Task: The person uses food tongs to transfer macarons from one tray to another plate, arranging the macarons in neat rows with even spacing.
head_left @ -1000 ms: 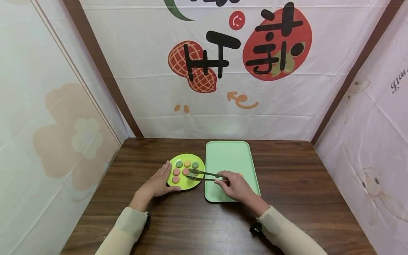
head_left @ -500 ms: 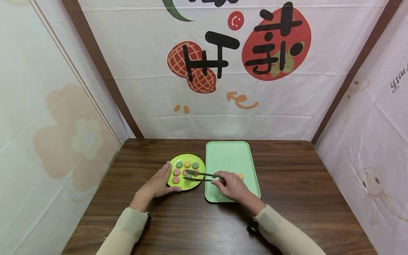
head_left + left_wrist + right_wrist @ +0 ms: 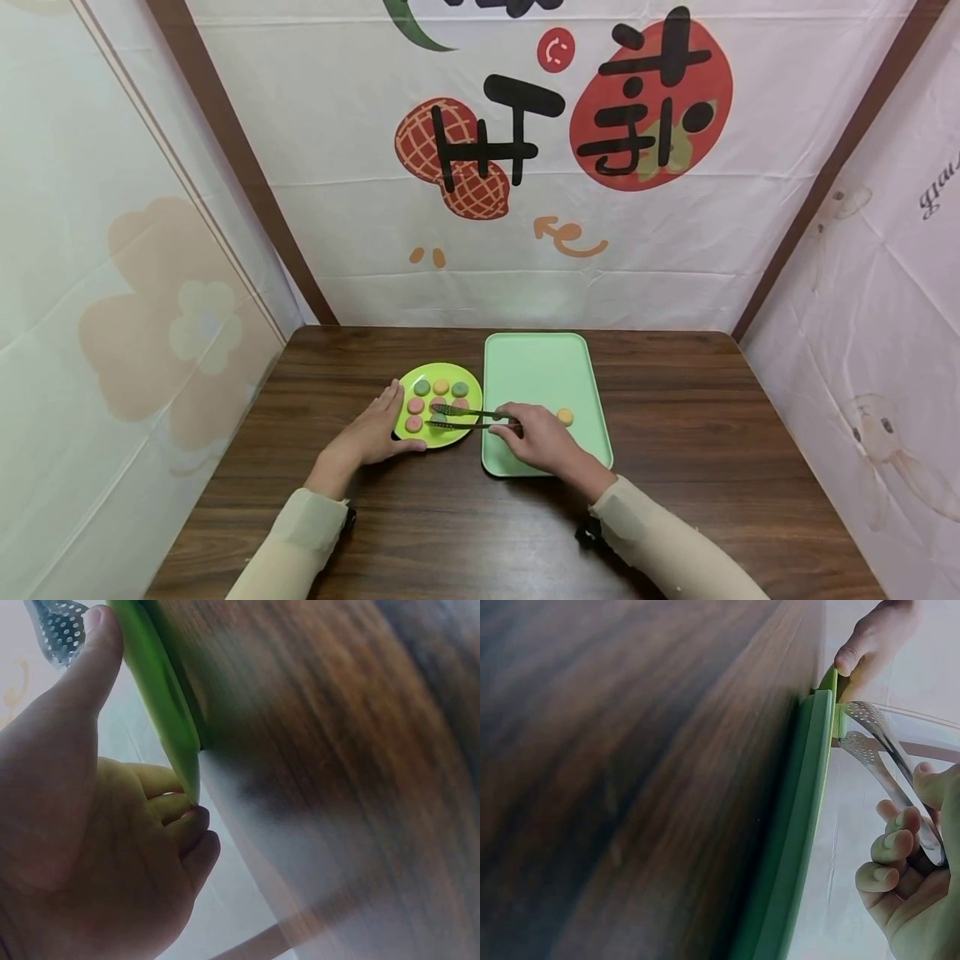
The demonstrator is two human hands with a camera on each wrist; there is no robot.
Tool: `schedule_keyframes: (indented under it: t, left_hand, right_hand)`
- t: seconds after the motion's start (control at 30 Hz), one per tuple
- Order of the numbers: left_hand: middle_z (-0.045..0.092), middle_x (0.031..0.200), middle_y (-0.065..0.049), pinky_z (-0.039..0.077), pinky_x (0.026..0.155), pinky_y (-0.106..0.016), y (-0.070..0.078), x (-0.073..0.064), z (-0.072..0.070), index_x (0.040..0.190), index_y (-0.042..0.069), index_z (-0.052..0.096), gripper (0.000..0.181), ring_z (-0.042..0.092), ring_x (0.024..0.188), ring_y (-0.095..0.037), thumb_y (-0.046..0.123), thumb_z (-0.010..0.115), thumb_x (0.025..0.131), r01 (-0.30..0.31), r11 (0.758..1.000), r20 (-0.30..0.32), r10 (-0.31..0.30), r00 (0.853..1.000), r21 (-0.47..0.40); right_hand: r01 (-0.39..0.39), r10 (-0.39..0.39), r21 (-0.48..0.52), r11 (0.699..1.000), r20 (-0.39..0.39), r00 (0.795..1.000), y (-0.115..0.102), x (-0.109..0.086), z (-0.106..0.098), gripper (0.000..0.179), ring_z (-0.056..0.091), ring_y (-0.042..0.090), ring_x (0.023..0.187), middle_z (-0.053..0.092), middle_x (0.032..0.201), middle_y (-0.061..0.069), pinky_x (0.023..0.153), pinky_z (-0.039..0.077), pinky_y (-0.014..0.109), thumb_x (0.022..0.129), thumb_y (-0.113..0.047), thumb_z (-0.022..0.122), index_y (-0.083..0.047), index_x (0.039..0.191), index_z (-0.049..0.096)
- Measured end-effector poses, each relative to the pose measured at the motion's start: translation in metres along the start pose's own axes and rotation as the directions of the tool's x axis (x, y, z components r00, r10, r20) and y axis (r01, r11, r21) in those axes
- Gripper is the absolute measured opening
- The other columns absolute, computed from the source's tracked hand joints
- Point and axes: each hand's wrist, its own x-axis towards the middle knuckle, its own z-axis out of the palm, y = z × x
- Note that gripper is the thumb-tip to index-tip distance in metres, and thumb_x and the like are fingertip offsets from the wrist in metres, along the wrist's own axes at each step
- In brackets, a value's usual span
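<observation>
On the left of the table lies a round lime-green plate [image 3: 431, 370] with several pink, green and yellow macarons. My left hand [image 3: 372, 427] holds its left rim, the thumb along the near edge and the fingers round the far side; in the left wrist view the fingertips touch the plate's edge. My right hand [image 3: 536, 435] grips metal tongs [image 3: 480, 413] with perforated tips. The tongs' tips are parted over the plate, on either side of a green macaron [image 3: 438, 418] in the near row; whether they touch it I cannot tell. They partly cover a pink macaron [image 3: 461, 404].
Right of the plate stands a mint-green rectangular tray [image 3: 536, 367], close to its rim. A yellow macaron [image 3: 565, 417] lies on the tray beside my right hand. The brown wooden table [image 3: 675, 417] is enclosed by printed white cloth walls [image 3: 525, 292].
My right hand and the tongs have shifted left over the plate, to the green macaron. The yellow macaron on the tray has come into full view. My left hand has stayed still.
</observation>
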Motion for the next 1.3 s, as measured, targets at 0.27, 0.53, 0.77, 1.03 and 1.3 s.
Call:
schedule_keyframes:
  t: [0.27, 0.53, 0.77, 1.03, 1.3]
  left_hand:
    - [0.003, 0.177, -0.03, 0.022, 0.13, -0.06, -0.001, 0.0, 0.001, 0.167, -0.011, 0.008, 0.129, 0.012, 0.163, -0.047, 0.068, 0.076, 0.091, -0.005, 1.0, 0.001, 0.005, 1.0, 0.003]
    - [0.004, 0.177, -0.03, 0.022, 0.13, -0.059, -0.002, 0.001, 0.001, 0.167, -0.011, 0.009, 0.129, 0.011, 0.164, -0.045, 0.069, 0.075, 0.091, -0.011, 1.0, -0.002, 0.011, 1.0, 0.009]
    - [0.004, 0.176, -0.03, 0.022, 0.13, -0.059, -0.002, 0.001, 0.001, 0.167, -0.011, 0.009, 0.128, 0.012, 0.163, -0.046, 0.068, 0.075, 0.091, -0.009, 1.0, -0.003, 0.009, 1.0, 0.012]
    - [0.003, 0.176, -0.03, 0.021, 0.131, -0.059, -0.002, -0.001, 0.001, 0.167, -0.011, 0.008, 0.129, 0.011, 0.164, -0.046, 0.068, 0.075, 0.092, -0.007, 1.0, 0.0, 0.007, 1.0, 0.005]
    - [0.003, 0.177, -0.029, 0.021, 0.131, -0.059, -0.002, -0.001, 0.0, 0.168, -0.01, 0.007, 0.129, 0.01, 0.164, -0.045, 0.068, 0.075, 0.092, -0.009, 1.0, 0.001, 0.009, 1.0, -0.001]
  right_hand:
    - [-0.026, 0.027, -0.018, 0.999, 0.047, 0.999, 0.0, 0.003, 0.002, 0.028, 0.045, -0.001, 0.056, 0.056, 0.07, -0.014, 0.055, 0.044, 0.023, 0.106, -0.034, 0.072, -0.009, 0.116, 0.077]
    - [-0.034, 0.035, -0.02, 0.999, 0.079, 0.996, -0.002, 0.007, 0.002, 0.031, 0.047, 0.0, 0.057, 0.059, 0.072, -0.013, 0.057, 0.047, 0.024, 0.107, -0.035, 0.07, -0.007, 0.12, 0.077]
    - [-0.028, 0.028, -0.005, 1.0, 0.081, 0.996, -0.003, 0.01, 0.002, 0.029, 0.046, 0.0, 0.055, 0.058, 0.071, -0.013, 0.056, 0.046, 0.023, 0.107, -0.031, 0.071, -0.006, 0.119, 0.077]
    - [-0.041, 0.042, -0.013, 0.999, 0.098, 0.994, -0.005, 0.011, 0.003, 0.031, 0.046, 0.001, 0.055, 0.058, 0.072, -0.013, 0.056, 0.046, 0.024, 0.108, -0.035, 0.069, -0.007, 0.119, 0.077]
    - [-0.059, 0.062, -0.03, 0.998, 0.115, 0.991, -0.008, 0.012, 0.002, 0.032, 0.048, 0.001, 0.057, 0.06, 0.073, -0.013, 0.058, 0.047, 0.024, 0.108, -0.036, 0.069, -0.008, 0.12, 0.077]
